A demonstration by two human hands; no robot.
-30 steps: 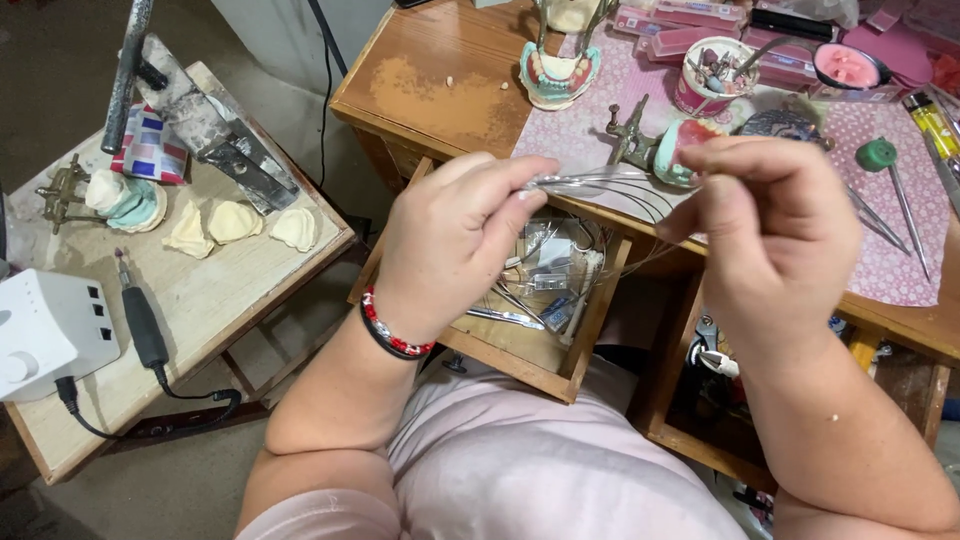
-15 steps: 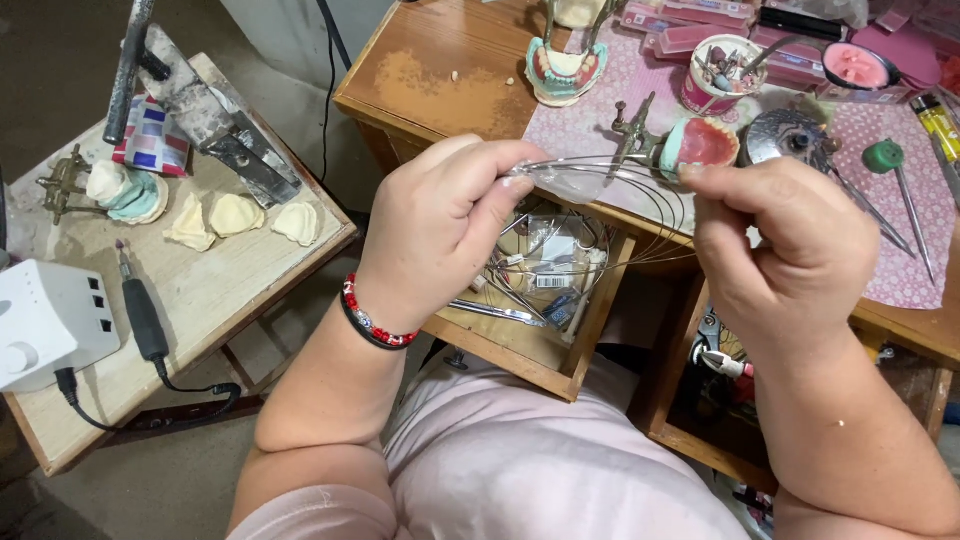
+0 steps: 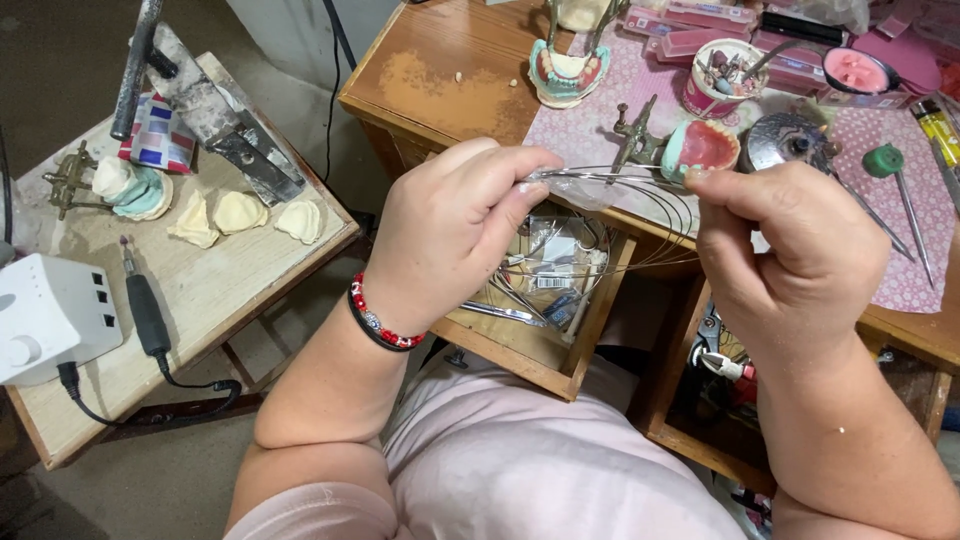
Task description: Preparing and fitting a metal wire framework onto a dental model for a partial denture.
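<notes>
Wooden work surfaces are filling the frame: a low side table [image 3: 200, 300] at the left and a desk [image 3: 450, 70] across the upper right, with an open drawer [image 3: 540, 330] below its edge.

At far left, a white control box [image 3: 45, 315] is sitting beside a dark rotary handpiece [image 3: 145, 305]. Above them, pale plaster casts [image 3: 240, 212] are lying in a row near a grimy metal tool [image 3: 215, 110].

At centre, the left hand [image 3: 450, 235] is curling closed, thumb and fingertips pinching one end of a thin coiled wire [image 3: 620, 178]; a red beaded bracelet [image 3: 385, 325] is circling the wrist. The wire is hanging in loops between the hands, above the drawer, at centre frame.

At centre right, the right hand [image 3: 790, 260] is likewise closing in a pinch on the other end of the wire. Behind it, a pink denture model on an articulator [image 3: 690, 145] and a teal denture model [image 3: 565, 75] are standing on the desk.

Judgement: a length of wire is being drawn out and straightened. Going on would call for a steady pinch with both hands, so the springy coil does not snap back.
</notes>
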